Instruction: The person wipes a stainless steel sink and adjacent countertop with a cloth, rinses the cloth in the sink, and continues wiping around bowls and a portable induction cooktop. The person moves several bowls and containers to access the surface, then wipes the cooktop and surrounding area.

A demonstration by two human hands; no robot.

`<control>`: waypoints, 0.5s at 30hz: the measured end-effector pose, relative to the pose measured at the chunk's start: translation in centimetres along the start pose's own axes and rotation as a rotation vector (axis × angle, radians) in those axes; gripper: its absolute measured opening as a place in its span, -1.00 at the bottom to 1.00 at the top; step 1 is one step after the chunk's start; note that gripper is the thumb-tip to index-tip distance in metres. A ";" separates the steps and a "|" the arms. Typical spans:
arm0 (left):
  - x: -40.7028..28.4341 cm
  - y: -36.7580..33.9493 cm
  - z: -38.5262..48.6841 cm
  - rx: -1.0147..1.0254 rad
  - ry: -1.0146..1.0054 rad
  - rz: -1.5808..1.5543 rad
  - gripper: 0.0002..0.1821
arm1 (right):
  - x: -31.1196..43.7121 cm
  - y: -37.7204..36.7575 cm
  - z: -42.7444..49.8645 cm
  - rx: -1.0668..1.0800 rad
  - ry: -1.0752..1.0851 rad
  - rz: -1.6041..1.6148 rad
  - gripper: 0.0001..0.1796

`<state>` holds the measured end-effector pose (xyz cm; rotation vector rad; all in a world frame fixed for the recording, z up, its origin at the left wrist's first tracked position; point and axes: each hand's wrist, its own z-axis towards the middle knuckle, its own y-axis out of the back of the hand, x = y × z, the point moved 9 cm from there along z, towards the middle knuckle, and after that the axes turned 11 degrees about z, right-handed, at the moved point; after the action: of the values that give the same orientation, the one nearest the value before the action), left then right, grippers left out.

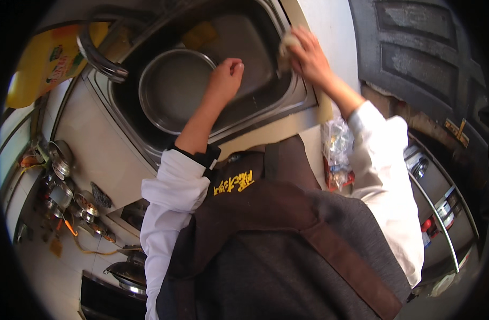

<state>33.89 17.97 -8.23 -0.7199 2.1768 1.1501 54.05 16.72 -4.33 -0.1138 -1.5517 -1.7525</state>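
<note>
At the right rim of the steel sink [252,102], my right hand [311,60] is closed around a wet, light-coloured cloth [286,50], blurred by motion. Over the basin hovers my left hand [226,80], its fingers curled in with nothing visible between them. Below and left of it, a round metal pan [174,90] rests in the sink; it looks to contain water, though I cannot tell how much. Toward the sink's far side lies a yellow cloth or sponge [199,35].
The curved faucet [104,64] reaches over the sink's left edge, beside a yellow printed bag [54,64]. Pots and bowls [60,196] crowd the left counter, with a wok [126,274] nearer me. A dark panelled door [416,52] and a metal rack [440,200] stand right.
</note>
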 end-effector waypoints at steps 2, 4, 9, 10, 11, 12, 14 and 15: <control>0.6 -0.8 -0.7 0.015 -0.009 -0.036 -0.73 | -1.6 -1.0 1.9 -0.064 0.015 0.078 -0.67; 1.1 -1.2 -1.2 0.026 -0.028 -0.013 -0.73 | -2.3 -1.4 3.7 -0.119 0.038 0.246 -0.72; 2.0 -1.1 -2.7 -0.002 -0.072 -0.026 -0.73 | 2.6 -0.2 -2.5 0.092 0.069 -0.034 -0.59; 2.2 -1.2 -2.9 0.002 -0.067 -0.027 -0.73 | 4.1 -0.4 -4.3 0.122 0.052 -0.017 -0.59; 2.3 -1.4 -3.2 0.004 -0.072 -0.037 -0.73 | 6.2 -0.4 -5.9 0.087 0.072 0.017 -0.58; 2.5 -1.5 -3.4 0.005 -0.080 -0.048 -0.73 | 7.9 -1.3 -7.2 0.088 0.015 0.078 -0.59; 3.0 -1.8 -4.1 0.012 -0.087 -0.032 -0.73 | 11.2 -3.6 -7.7 0.042 -0.012 0.202 -0.60; 3.4 -2.0 -4.5 0.020 -0.083 -0.028 -0.74 | 12.7 -5.0 -7.2 0.014 -0.018 0.264 -0.60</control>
<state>31.86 12.49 -9.52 -0.6801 2.1004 1.1225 45.28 4.10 -3.41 -0.3138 -1.4879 -1.5363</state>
